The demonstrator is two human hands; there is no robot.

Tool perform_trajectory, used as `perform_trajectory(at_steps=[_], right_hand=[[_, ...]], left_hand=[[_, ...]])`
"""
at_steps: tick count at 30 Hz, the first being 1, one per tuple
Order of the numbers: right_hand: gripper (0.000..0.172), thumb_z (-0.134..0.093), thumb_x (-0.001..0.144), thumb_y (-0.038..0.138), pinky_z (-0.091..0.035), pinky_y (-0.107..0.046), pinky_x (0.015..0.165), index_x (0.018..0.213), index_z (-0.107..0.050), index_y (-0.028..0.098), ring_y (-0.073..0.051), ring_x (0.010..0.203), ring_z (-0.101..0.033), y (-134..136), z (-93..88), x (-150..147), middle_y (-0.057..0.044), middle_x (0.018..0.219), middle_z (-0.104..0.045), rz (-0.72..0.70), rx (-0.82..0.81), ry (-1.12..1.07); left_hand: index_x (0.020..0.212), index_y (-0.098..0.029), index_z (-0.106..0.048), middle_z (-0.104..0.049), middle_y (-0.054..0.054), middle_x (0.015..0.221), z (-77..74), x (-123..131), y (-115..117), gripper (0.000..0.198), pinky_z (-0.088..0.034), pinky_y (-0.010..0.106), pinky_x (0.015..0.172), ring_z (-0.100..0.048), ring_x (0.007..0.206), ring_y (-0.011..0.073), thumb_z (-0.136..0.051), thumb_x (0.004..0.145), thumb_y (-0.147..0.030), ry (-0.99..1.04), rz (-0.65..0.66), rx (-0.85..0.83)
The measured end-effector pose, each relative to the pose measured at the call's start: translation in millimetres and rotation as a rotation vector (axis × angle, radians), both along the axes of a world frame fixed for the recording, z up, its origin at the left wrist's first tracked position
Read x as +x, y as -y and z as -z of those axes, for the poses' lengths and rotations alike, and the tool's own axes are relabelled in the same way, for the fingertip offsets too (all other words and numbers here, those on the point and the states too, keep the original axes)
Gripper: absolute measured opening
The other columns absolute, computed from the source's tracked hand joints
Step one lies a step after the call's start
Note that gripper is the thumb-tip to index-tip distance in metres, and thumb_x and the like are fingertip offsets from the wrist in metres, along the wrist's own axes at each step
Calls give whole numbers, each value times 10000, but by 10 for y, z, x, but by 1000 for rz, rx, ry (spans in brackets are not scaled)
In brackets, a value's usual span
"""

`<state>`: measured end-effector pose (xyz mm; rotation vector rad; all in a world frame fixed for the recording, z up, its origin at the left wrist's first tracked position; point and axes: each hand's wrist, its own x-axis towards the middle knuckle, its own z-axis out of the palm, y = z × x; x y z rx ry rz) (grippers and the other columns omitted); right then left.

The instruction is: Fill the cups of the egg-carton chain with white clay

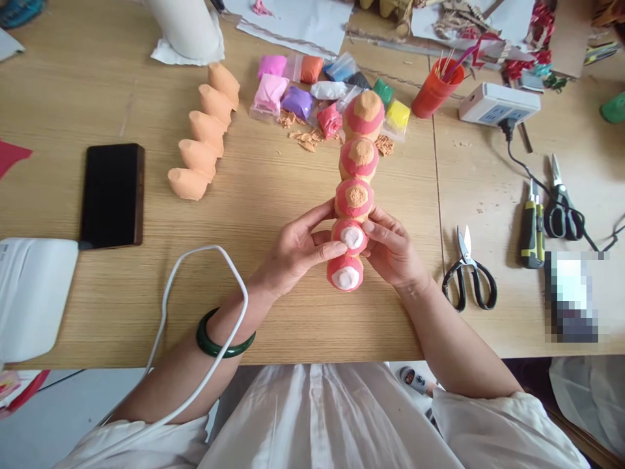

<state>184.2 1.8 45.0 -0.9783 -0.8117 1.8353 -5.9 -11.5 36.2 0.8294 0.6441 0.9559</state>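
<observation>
Pinching the knobbly pink-and-orange strip [362,154] just right of frame centre, left hand [295,253] and right hand [393,247] could dent its upper soft-looking white cap [351,238] if squeezing too hard.

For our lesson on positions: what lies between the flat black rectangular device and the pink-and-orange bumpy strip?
In the head view: a row of five joined peach-orange bumps, then the left hand, holding the strip.
</observation>
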Motion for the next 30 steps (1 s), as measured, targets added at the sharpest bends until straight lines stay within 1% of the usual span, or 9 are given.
perform_trajectory(at_steps=[3,5,9,12,16,21,25,28,30], right_hand=[[414,-944,747,459,-386,-230,514,1034,-736,247,-104,618,-473,30,8,-15,28,818,-666,13,65,59],[381,-937,773,457,-401,-239,529,1018,-736,245,-110,638,-491,51,23,-28,21,845,-682,17,104,84],[348,-923,802,449,-405,-255,545,1016,-740,246,-126,673,-531,75,41,-49,8,887,-719,8,108,105],[368,-928,782,465,-408,-261,553,1020,-733,263,-129,667,-532,78,40,-63,20,879,-715,13,59,79],[360,-935,770,441,-402,-256,562,1014,-733,269,-120,657,-511,81,34,-83,29,873,-701,35,37,43],[388,-936,744,432,-363,-254,535,1018,-730,250,-112,641,-473,70,-12,-89,32,845,-664,56,-19,42],[426,-969,707,427,-326,-237,504,993,-723,229,-89,606,-428,61,-56,-88,46,803,-631,73,-51,10],[470,-1003,682,435,-329,-214,500,983,-723,207,-73,604,-442,66,-58,-103,44,804,-648,89,-48,2],[489,-1012,680,442,-337,-207,500,989,-722,198,-68,604,-449,72,-50,-117,41,805,-650,91,-44,3]], left_hand=[[1454,-274,-679,-692,77,1494,-20,7,-7,603,-616,324,997,-707,1263,244,-874,893,-373,51,49,13],[1430,-243,-686,-711,91,1463,-29,19,-7,577,-621,334,1000,-692,1312,269,-867,898,-375,43,27,-11],[1417,-211,-676,-726,106,1446,-42,22,-7,576,-610,387,1051,-695,1329,299,-870,886,-320,-10,5,-58],[1439,-210,-671,-725,106,1454,-54,6,-15,609,-599,407,1090,-682,1361,312,-876,875,-320,-28,24,-61],[1464,-218,-665,-711,109,1480,-35,7,-15,668,-615,423,1077,-683,1361,326,-893,851,-353,-56,13,-68],[1486,-232,-663,-715,110,1469,1,27,3,744,-640,383,1006,-725,1274,304,-934,802,-346,-118,-47,-67],[1478,-295,-686,-747,74,1401,-25,0,-8,737,-649,362,969,-723,1273,309,-940,788,-350,-91,9,-62],[1488,-313,-681,-757,58,1372,-25,-5,-19,752,-638,386,1014,-705,1321,329,-939,786,-381,-102,40,-55],[1491,-289,-678,-757,68,1380,-3,14,-17,759,-625,406,1053,-706,1327,330,-939,787,-407,-124,0,-42]])
